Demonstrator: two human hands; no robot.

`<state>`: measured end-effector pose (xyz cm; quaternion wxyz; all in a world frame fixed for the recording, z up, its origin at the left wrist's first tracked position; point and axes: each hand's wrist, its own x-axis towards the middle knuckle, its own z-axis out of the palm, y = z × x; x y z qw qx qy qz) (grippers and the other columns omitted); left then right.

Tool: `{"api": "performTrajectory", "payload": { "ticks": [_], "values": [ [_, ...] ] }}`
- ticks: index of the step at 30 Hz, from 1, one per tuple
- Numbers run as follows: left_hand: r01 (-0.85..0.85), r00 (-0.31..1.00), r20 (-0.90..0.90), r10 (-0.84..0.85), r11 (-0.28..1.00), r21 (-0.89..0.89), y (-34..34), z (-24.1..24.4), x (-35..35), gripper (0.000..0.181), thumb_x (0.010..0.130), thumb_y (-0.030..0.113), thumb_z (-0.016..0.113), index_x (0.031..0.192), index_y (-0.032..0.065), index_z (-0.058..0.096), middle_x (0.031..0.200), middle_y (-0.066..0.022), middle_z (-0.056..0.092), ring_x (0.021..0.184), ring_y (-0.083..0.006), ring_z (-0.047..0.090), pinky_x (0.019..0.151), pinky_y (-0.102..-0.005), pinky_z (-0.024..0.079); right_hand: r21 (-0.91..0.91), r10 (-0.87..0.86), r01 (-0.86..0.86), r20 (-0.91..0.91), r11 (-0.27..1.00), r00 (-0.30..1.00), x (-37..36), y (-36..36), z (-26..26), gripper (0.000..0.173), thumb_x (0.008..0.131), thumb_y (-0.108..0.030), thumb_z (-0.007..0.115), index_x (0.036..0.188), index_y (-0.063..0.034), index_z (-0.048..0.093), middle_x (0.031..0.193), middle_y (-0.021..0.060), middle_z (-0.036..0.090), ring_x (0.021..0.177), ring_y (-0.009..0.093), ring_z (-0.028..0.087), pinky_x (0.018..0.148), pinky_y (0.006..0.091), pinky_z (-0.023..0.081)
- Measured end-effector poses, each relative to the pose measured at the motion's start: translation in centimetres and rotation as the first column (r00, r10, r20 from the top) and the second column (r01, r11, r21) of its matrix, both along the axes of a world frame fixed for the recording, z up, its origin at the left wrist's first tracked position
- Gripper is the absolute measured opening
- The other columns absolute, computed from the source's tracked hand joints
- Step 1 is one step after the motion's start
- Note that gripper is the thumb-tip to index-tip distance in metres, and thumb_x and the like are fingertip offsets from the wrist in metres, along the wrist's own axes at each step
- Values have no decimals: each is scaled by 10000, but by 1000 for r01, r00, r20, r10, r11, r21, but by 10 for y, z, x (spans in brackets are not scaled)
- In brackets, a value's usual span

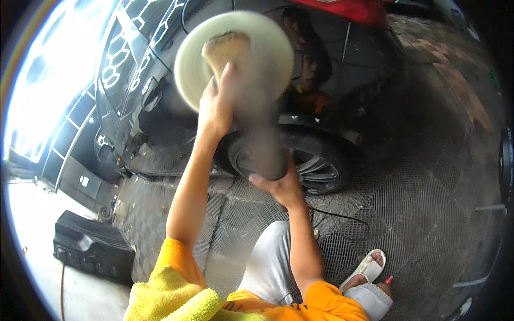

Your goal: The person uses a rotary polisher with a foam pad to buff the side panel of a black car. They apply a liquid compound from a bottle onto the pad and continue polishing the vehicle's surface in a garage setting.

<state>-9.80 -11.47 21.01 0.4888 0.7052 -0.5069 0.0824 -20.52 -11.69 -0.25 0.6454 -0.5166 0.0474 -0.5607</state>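
My left hand (217, 104) grips the tan-coloured head (225, 46) of a rotary polisher, its thumb lying along the top. Lower down, my right hand (283, 186) is closed around the rear of the polisher's dark body (267, 140), which looks smeared in the picture. A wide, pale polishing pad (186, 68) faces the glossy black side of a car (257, 10). Blurred rings on the pad suggest that it is spinning. Whether it touches the paint I cannot tell. Below the machine is the car's wheel (321, 168), partly covered by my right hand.
A black cord (341, 215) trails over the grated floor tiles (385, 204) beside the wheel. A black moulded plastic piece (94, 244) lies at the left. The car's red tail light (361, 14) is at the top. A yellow towel (160, 295) hangs over my left shoulder.
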Motion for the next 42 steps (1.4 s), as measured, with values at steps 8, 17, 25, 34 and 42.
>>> {"api": "performTrajectory", "payload": {
  "ticks": [8,17,25,34,42],
  "values": [
    [-95,944,330,12,967,238,-10,-6,-31,553,1057,394,465,1524,99,442,1274,-341,593,1166,-472,616,1033,-456,462,92,112,-113,8,989,994,-35,9,-1,798,690,-194,935,1360,-27,535,1250,88,643,1148,212,599,1038,357,458],
    [-61,869,475,-137,923,379,-56,-2,-98,573,1015,341,505,1569,347,358,1210,-368,555,1054,-549,638,924,-537,526,287,109,-138,115,948,987,-65,-5,-4,654,697,-161,928,1255,-46,607,1070,37,651,951,167,631,865,319,530],
    [-152,779,626,-25,962,228,20,-25,17,665,946,28,512,1559,263,412,1394,-470,455,1224,-608,545,1053,-557,471,123,286,-290,47,949,957,-1,25,-27,923,681,-273,930,1430,-5,461,1331,127,571,1218,264,543,1064,387,432],
    [-84,696,717,39,996,29,-35,16,-56,494,950,301,631,1327,-10,560,1100,-438,620,968,-577,652,838,-563,530,0,183,-185,108,983,977,51,-51,2,1059,672,-235,935,1530,-38,345,1392,136,528,1274,266,518,1116,392,378],
    [-19,635,770,-63,995,97,-108,56,-129,781,925,627,628,1116,-128,578,908,-347,687,957,-531,676,849,-501,525,150,152,-225,386,963,910,41,-95,55,1041,650,-210,940,1503,-28,369,1365,150,553,1241,271,547,1097,398,406]
  ]
}}
